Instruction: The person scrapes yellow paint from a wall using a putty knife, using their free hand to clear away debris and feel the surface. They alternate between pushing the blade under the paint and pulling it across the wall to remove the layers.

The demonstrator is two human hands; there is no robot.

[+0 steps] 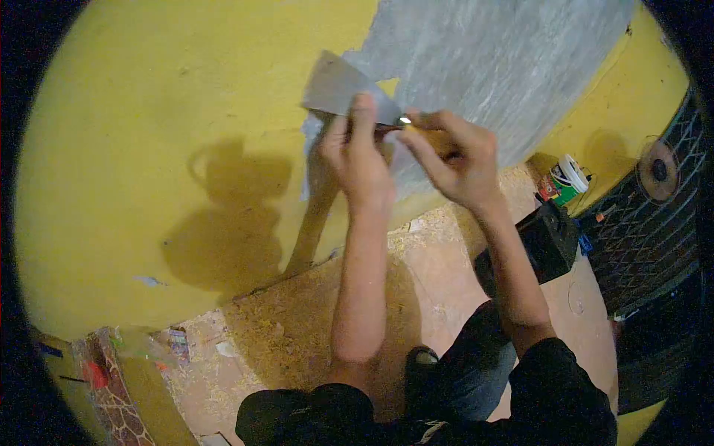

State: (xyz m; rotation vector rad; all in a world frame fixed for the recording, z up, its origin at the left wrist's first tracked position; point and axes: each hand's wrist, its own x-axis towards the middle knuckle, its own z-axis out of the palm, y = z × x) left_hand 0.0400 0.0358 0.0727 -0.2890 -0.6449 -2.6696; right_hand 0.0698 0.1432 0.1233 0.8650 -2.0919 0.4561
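Observation:
A wide-bladed paint scraper [335, 83] is up in front of the yellow wall [186, 89], its flat metal blade pointing up and left. My left hand [361, 160] grips the lower edge of the blade, the thumb lying along its face. At the handle end my right hand [461, 160] has thumb and fingers closed around the narrow neck, where a bright glint shows. Much of the handle is hidden by the fingers. Behind both hands, a large grey patch [483, 74] with ragged edges shows where the yellow paint is off.
Yellow flakes litter the floor [439, 253] along the wall's foot. On the right stand a paint bucket [565, 182], a black box [547, 241] and a fan [659, 169] by a dark metal grille [647, 238]. A giraffe-patterned item [119, 379] lies at lower left.

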